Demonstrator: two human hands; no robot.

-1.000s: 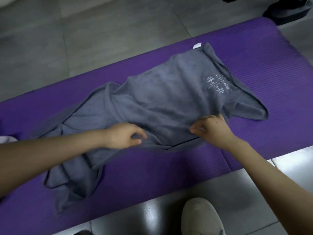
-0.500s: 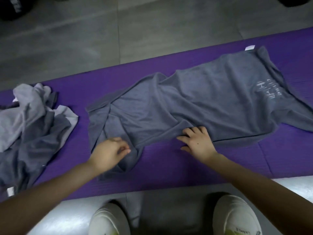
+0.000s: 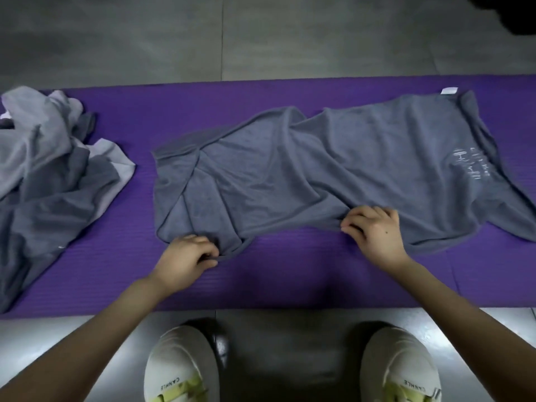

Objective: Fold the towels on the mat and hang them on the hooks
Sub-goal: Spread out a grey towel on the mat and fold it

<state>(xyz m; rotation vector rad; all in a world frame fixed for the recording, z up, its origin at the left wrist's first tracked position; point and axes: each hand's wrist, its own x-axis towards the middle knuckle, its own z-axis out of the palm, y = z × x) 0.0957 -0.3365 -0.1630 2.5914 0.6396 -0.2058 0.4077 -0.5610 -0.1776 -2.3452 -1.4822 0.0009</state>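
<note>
A rumpled slate-grey terry towel (image 3: pixel 333 172) lies spread across the ribbed purple foam mat (image 3: pixel 290 280), its long axis running left to right along the mat, with the white label corner at the far right and the bunched, creased end at the left. Both hands sit on the towel's near long edge, so the cloth lies away from the fingers, toward the far side of the mat. The left hand (image 3: pixel 185 258) has its fingers curled closed, pinching the near-left corner where the fabric gathers into folds. The right hand (image 3: pixel 374 230) rests further along the same edge, around its middle, fingers bent and pressing or pinching the hem; whether it truly grips cannot be told. The right end of the towel extends well beyond the right hand, so that hand is nearer to it. A heap of crumpled grey and pale lilac towels (image 3: pixel 49 169) lies apart at the mat's left end. No hooks are in view.
</note>
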